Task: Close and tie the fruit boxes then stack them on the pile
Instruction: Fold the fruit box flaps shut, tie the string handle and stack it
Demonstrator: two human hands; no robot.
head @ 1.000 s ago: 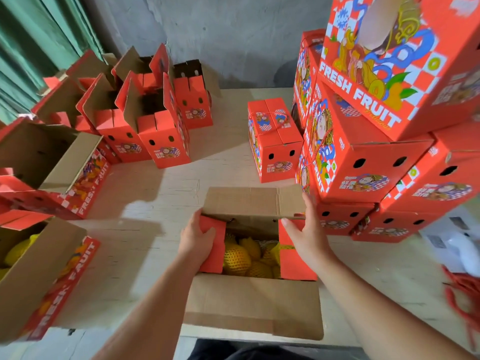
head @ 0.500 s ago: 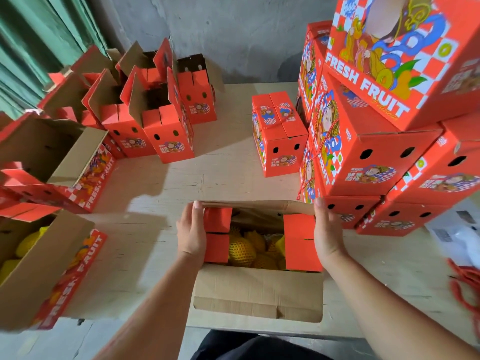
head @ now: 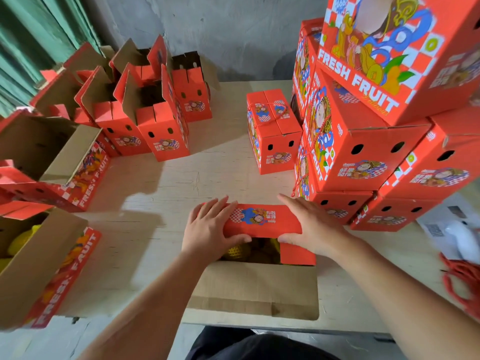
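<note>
A pale wooden table [head: 207, 178] stands against a rough grey wall, with a green curtain off to the left. Both hands work on the open fruit box [head: 255, 255] at the near edge. The left hand [head: 210, 229] and the right hand [head: 311, 227] lie on the two ends of the far flap [head: 262, 220], folded down over the box; the fingers are spread flat on top and each thumb is tucked under the flap's near edge, so each hand grips it. Below the thumbs a gap shows yellow fruit [head: 236, 252] inside, and the near flap [head: 254, 289] hangs open toward the person. Just right of the right hand rises the pile [head: 363, 152] of closed boxes. Beyond the hands one small tied box [head: 275, 133] stands alone. Left of the left hand are open boxes [head: 145, 118], some still showing fruit. Red cord [head: 459, 279] lies far right.
</note>
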